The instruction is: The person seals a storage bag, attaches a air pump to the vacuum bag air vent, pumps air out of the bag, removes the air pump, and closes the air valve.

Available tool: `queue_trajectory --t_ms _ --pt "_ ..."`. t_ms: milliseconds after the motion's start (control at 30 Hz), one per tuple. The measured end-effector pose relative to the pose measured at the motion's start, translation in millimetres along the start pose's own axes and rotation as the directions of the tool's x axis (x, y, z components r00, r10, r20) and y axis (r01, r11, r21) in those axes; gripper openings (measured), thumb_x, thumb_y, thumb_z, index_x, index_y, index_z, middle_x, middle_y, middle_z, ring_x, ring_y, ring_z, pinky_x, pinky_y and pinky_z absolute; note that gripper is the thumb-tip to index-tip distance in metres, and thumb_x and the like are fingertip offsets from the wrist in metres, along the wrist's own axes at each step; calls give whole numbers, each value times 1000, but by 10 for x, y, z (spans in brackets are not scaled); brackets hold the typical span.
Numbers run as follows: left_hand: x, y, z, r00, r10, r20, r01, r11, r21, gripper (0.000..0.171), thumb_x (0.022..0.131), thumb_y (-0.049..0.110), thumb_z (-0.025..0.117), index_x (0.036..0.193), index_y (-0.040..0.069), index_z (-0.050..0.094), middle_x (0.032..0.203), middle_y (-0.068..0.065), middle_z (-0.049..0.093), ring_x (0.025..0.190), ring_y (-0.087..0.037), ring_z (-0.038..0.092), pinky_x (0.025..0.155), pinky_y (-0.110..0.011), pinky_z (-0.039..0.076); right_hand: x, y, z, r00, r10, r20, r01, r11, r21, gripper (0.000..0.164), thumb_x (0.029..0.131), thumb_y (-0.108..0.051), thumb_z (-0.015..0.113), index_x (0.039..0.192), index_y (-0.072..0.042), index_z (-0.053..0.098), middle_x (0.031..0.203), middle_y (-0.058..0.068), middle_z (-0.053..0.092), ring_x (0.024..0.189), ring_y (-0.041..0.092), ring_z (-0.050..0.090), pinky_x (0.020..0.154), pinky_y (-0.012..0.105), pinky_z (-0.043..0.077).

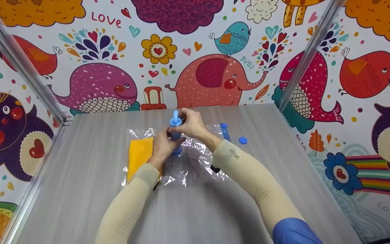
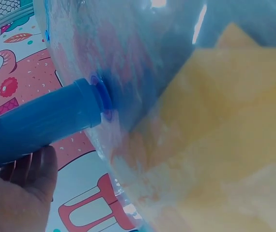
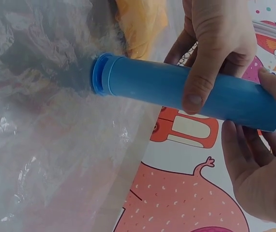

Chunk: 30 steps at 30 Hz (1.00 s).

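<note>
A blue hand pump stands upright on a clear plastic storage bag, its lower end at the blue round valve. My left hand grips the pump's barrel around the middle, thumb across it in the right wrist view. Higher up, my right hand holds the barrel near its top, fingers and thumb on either side. The pump's handle shows above the hands in the head view. Inside the bag, to the left, lies a folded yellow cloth.
A round blue cap lies on the grey table to the right of the bag. A blue strip runs by the bag's right edge. Patterned walls and metal posts enclose the table.
</note>
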State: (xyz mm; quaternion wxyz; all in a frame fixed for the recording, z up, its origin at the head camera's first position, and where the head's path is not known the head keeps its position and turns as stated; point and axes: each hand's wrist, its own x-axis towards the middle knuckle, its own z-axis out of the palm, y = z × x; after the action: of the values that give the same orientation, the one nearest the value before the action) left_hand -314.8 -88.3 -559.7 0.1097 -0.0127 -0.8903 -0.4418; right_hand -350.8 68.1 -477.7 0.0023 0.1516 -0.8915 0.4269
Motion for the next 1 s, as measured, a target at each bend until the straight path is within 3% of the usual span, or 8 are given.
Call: queue_trajectory --t_ms 367,667,1000 --pt "15 -10 -21 1000 -1 22 1 1000 17 56 91 37 94 134 5 77 132 -21 82 122 -41 80 111 -55 64 -38 -3 41 1000 5 -29 -5 1000 16 54 83 -34 103 122 -11 73 118 7 81 107 22 80 102 37 69" --pt "39 -2 -33 998 38 44 -39 999 18 49 92 27 91 132 0 78 129 -24 83 120 -44 81 110 -57 64 -28 49 6 998 -68 19 67 997 27 53 85 -30 101 127 -8 78 122 11 84 113 28 81 103 39 68" --pt "58 -2 -47 997 18 79 -17 1000 -18 49 87 21 85 129 -2 77 124 -24 84 112 -43 81 108 -58 65 -41 75 -30 992 -104 67 99 993 63 55 85 -25 100 130 -5 76 128 17 83 121 34 80 109 45 66"
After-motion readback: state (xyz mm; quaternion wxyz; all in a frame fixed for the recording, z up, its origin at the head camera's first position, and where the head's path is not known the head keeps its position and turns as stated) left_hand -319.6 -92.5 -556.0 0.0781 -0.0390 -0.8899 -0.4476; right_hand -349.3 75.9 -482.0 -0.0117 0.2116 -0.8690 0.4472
